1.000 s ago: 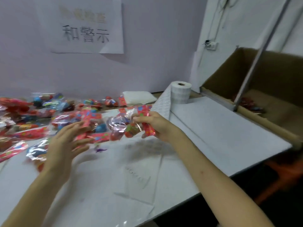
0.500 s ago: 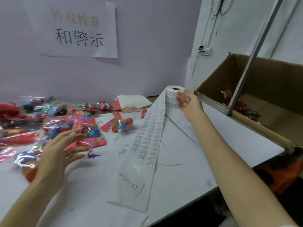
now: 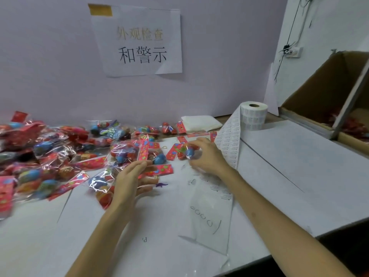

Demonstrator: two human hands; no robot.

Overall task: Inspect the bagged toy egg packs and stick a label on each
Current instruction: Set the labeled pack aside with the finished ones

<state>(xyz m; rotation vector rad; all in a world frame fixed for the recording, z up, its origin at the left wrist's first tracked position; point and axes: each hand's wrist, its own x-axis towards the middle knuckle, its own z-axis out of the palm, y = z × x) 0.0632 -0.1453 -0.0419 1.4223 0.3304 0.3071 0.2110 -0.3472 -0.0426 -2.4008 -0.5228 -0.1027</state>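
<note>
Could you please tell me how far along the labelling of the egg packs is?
Early, apparently. A few packs lie in the cardboard box, probably finished. The right hand grips one egg pack beside the label strip; the left hand hovers open by the pile. That large pile on the left of the table awaits, and the label roll looks nearly full.

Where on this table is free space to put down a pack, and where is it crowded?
Free: the table right of the label strip, bordered by the label roll, the cardboard box and the near edge; also the near-left corner below the pile of egg packs. Crowded: that pile, left and back.
</note>
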